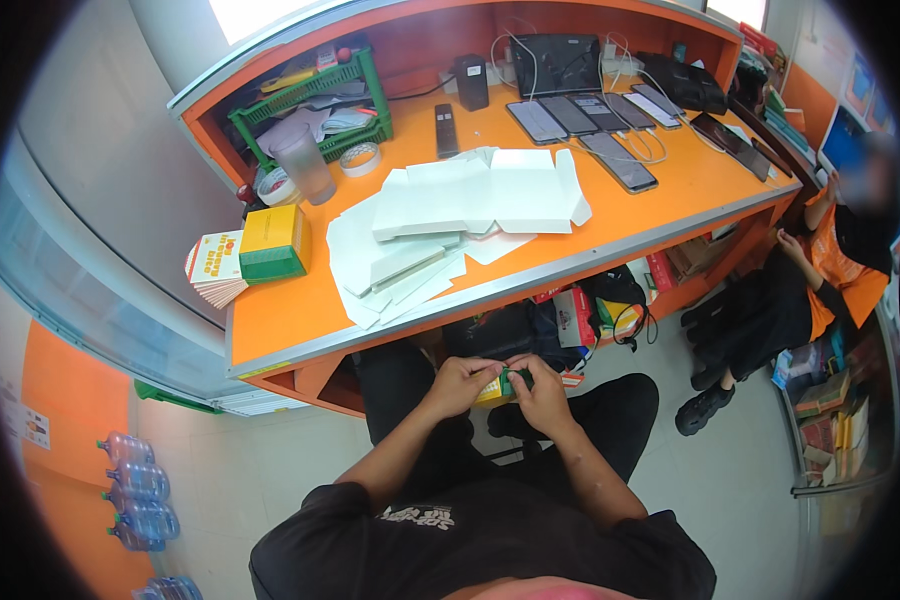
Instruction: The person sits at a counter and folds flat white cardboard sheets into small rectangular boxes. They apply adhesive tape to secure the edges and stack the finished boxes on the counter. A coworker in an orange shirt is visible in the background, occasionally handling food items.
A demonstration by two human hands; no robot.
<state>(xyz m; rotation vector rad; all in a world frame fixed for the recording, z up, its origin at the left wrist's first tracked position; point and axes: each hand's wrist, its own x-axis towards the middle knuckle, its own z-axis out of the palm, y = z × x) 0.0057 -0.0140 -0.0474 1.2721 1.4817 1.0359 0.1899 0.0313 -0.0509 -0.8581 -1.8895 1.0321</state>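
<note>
Over my lap, just below the front of the orange desk (610,245), my two hands work on a small yellow and green cardboard box (494,393). My left hand (460,385) pinches its left side and upper edge. My right hand (541,396) grips the right side, its thumb and fingertips pressed onto the green part. Fingers cover much of the box, so its full shape is hidden. At the desk's left corner lie yellow and green folded cartons (275,243) and a fanned stack of printed cards or cartons (215,268). White flattened cartons (450,200) are spread in a loose pile.
Several phones (620,160) with cables lie at the back right. Left of them stand a frosted cup (303,165), a tape roll (360,159) and a green crate (370,95). Bags (610,300) fill the space below. Another person (820,250) sits at right.
</note>
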